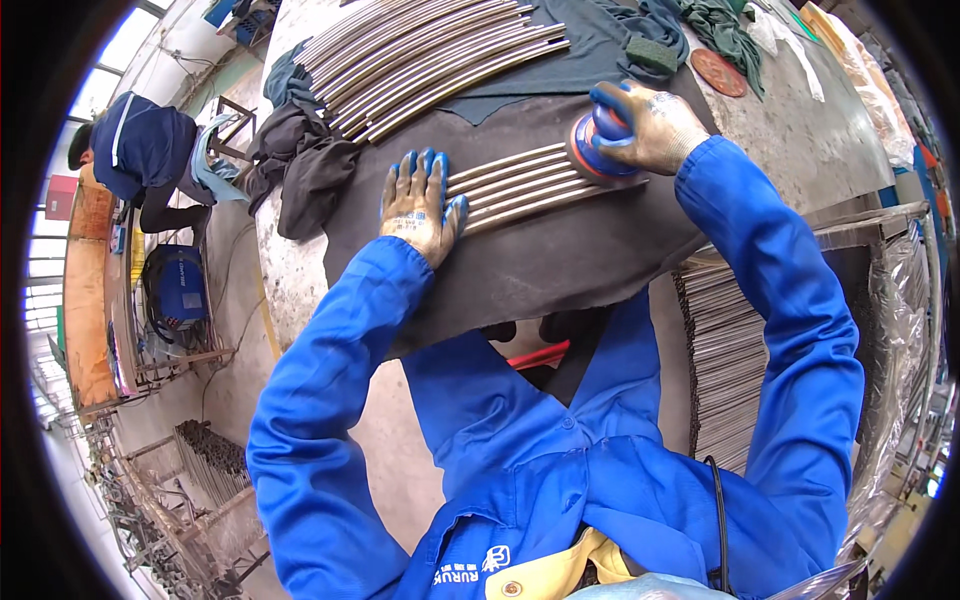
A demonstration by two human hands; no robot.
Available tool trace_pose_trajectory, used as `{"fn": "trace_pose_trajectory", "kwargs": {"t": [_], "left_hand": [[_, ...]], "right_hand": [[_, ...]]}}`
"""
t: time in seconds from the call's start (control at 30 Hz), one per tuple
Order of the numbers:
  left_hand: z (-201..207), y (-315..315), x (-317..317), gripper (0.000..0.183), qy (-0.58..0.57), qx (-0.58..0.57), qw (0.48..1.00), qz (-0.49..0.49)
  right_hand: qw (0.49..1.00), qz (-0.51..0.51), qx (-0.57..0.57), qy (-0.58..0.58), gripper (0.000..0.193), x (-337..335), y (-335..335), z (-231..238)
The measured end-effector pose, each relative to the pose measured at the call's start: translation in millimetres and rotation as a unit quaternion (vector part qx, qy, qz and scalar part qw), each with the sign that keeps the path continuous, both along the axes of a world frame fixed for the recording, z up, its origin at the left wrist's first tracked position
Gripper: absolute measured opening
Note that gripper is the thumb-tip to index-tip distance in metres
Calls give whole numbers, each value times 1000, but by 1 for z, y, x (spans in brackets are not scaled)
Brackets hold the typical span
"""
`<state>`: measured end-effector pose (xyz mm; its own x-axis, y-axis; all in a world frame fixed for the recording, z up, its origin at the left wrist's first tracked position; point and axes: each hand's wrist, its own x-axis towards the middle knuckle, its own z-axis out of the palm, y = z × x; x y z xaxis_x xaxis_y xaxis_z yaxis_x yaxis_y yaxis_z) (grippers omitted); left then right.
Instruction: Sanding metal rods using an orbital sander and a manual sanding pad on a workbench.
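Several thin metal rods (520,188) lie side by side on a dark cloth (560,262) in front of me. Gloved and stretched out flat, my left hand (418,205) rests over their left ends, fingers close together and thumb along the edge. My right hand (655,125), in a matching glove with blue fingertips, is closed round a round blue tool with an orange rim (590,158). That tool sits on the right ends of the rods; its underside is hidden, so I cannot tell its exact kind.
Many more rods (430,60) lie at the table's far side, beside a bunched dark cloth (315,180). A green pad (652,55) and a reddish disc (718,73) lie at the far right. Stacked rods (735,360) stand below right. Another person (150,150) bends over at left.
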<state>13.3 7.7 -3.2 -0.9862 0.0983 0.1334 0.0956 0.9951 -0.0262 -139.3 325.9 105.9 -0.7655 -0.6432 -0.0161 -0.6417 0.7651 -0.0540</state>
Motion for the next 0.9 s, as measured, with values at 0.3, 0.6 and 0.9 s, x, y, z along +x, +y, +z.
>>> {"fn": "trace_pose_trajectory", "kwargs": {"t": [0.3, 0.6, 0.9], "left_hand": [[0, -6, -11, 69, -8, -11, 1000, 6], [-6, -14, -21, 68, 11, 0, 1000, -7], [-8, -21, -32, 68, 10, -29, 1000, -1]], "right_hand": [[1000, -9, 5, 11, 68, 0, 1, -2], [999, -10, -35, 24, 67, -4, -7, -7], [999, -33, -10, 16, 68, -7, -9, -3]]}}
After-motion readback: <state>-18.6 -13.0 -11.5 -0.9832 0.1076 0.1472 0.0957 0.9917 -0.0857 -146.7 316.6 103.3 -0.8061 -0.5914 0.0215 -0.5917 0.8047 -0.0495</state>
